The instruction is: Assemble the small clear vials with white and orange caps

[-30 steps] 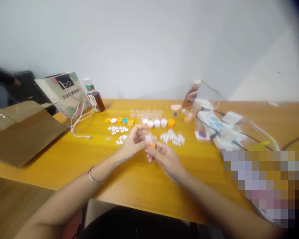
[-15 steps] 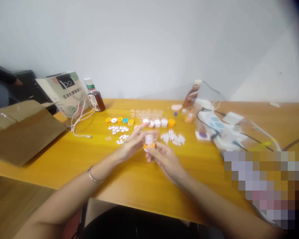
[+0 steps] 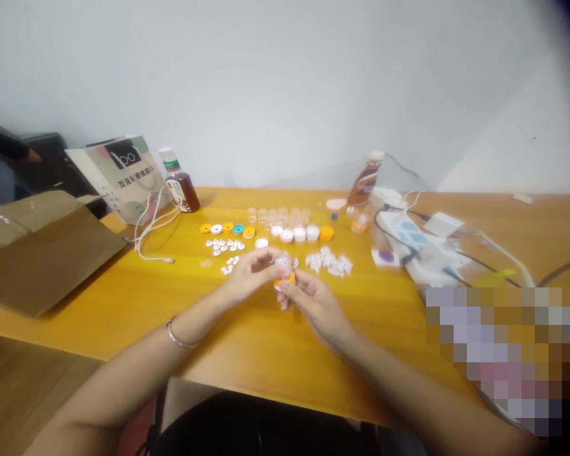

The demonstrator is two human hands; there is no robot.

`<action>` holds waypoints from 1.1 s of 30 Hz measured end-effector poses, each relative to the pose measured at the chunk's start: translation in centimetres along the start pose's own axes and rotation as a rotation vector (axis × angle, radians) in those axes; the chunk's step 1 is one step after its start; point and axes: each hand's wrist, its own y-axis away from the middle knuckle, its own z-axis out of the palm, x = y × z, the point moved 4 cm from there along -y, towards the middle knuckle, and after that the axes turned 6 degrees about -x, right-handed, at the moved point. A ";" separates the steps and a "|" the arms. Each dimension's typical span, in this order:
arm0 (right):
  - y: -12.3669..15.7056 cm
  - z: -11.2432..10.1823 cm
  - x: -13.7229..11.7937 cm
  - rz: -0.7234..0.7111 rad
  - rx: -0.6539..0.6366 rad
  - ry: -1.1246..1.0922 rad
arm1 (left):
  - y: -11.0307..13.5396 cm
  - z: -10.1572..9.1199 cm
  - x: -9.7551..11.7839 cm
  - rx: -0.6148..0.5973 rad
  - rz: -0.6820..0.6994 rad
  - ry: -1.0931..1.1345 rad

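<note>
Between my two hands is a small container (image 3: 284, 278) with an orange and white lower part and a clear top. My right hand (image 3: 308, 296) pinches its orange base from the right. My left hand (image 3: 254, 273) closes round the clear upper part, thumb in front. Just beyond lie small white discs (image 3: 228, 246), a heap of small clear-white pieces (image 3: 329, 262) and a white cap (image 3: 261, 243). Behind them runs a row of orange, white and blue caps (image 3: 228, 228), white cups (image 3: 299, 234) and clear cylinders (image 3: 283, 216).
A cardboard box (image 3: 47, 253), paper bag (image 3: 118, 177) and syrup-coloured bottle (image 3: 180, 183) stand at the left, with a white cable (image 3: 145, 234). To the right are a brown drink bottle (image 3: 367, 180), an orange-based clear container (image 3: 360, 223) and a power strip (image 3: 408, 237) with cords.
My left hand's raised fingers have come down and closed on the clear top of the container. My right hand keeps its grip in nearly the same place.
</note>
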 end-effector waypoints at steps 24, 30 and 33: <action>-0.5 0.0 0.2 0.009 -0.023 -0.087 | 0.0 0.4 0.3 -0.088 -0.066 0.100; -0.2 0.5 0.3 0.027 -0.037 -0.221 | 0.1 0.7 -0.1 -0.076 -0.026 0.128; -0.2 0.8 0.6 0.049 -0.048 -0.347 | 0.1 0.7 -0.4 -0.062 -0.026 0.133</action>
